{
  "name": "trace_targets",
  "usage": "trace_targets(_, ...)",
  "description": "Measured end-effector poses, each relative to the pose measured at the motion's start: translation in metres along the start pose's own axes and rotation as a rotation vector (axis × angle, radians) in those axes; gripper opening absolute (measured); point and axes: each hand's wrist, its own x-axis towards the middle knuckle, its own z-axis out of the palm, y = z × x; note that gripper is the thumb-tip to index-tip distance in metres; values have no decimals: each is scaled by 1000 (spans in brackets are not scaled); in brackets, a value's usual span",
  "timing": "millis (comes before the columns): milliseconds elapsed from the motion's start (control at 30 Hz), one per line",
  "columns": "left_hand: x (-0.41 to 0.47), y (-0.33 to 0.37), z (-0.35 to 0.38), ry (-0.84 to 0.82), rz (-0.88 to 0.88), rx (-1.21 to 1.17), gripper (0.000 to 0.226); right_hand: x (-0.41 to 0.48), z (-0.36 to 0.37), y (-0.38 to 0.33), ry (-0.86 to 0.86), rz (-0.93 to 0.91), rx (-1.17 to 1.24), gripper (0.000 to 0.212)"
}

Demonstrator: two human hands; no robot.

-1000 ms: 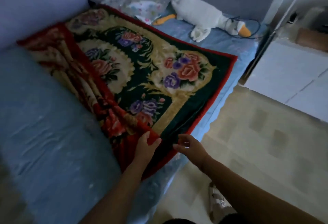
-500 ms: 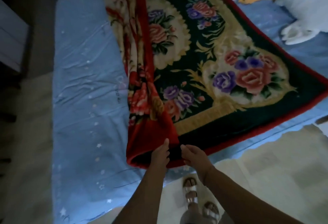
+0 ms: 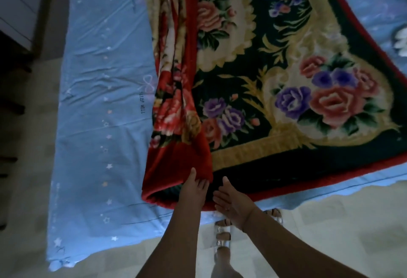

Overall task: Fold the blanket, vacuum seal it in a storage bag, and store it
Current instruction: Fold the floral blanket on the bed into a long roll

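Blue bedsheet (image 3: 99, 101) carries the floral blanket (image 3: 286, 79), spread beyond the fingertips (image 3: 203, 183); left hand (image 3: 195, 187) pinches its folded red corner, right hand (image 3: 233, 203) lies slack-fingered beside; thick, soft, probably heavy plush, best taken at hemmed corners.

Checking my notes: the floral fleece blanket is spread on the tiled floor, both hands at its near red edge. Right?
Not the floor. The head view shows the floral fleece blanket spread on the light blue star-print bed sheet, with the left hand and right hand at its near red edge.
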Motion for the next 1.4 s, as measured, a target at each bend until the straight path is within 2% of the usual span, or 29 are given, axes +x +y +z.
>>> trace_targets(67, -8, -8, 10, -87, -19, 6, 47, 5, -2, -10, -57, 75, 78, 78)
trace_targets(200, -37, -23, 13, -203, -57, 0, 29, 4, -5, -44, -200, 147, 360, 98)
trace_targets(233, -43, -29, 13, -218, -66, -12, 27, 5, -8, -56, -197, 124, 446, 95)
trace_targets(300, -57, -40, 16, -225, -54, -56, 26, 7, -21, -89, -116, 30, 560, 76)
trace_targets(367, -63, -54, 19, -229, -34, -61, 25, 3, -38, -129, -83, -89, 507, 45)
trace_targets(400, -64, -61, 21, -218, -28, -58, 24, -1, -49, -148, -89, -141, 468, 36)
trace_targets(533, -63, -89, 40, -206, -34, -44, 21, -30, -89, -202, -40, -274, 59, 44)
trace_targets(567, -65, -97, 47, -219, -42, -39, 21, -35, -93, -206, -67, -247, -35, 40)
trace_targets(633, -69, -111, 58, -251, -53, -23, 22, -43, -95, -203, -116, -120, -172, 48)
trace_targets(667, -70, -117, 62, -263, -56, -16, 24, -43, -96, -198, -103, -65, -202, 50)
trace_targets(767, -74, -127, 69, -279, -46, -7, 27, -37, -104, -188, -26, -28, -120, 32)
trace_targets(867, -73, -131, 70, -267, -33, 0, 26, -39, -115, -191, -62, -148, -88, 18)
trace_targets(967, -72, -141, 77, -256, -48, 138, 21, -63, -138, -207, -114, -341, -90, 37)
trace_targets(1000, -71, -147, 78, -255, -63, 206, 22, -73, -153, -211, -110, -403, -84, 35)
trace_targets(1100, -60, -160, 74, -220, -95, 365, 39, -98, -220, -211, 57, -502, -53, 22)
trace_targets(1233, -39, -158, 45, -47, -91, 536, 53, -66, -283, -195, 486, -424, -351, 30)
trace_targets(1333, -13, -133, 22, 102, 46, 631, 48, -30, -289, -196, 625, -397, -591, 33)
trace_targets(1400, 8, -109, 11, 231, 183, 834, 59, -14, -287, -199, 649, -347, -666, 36)
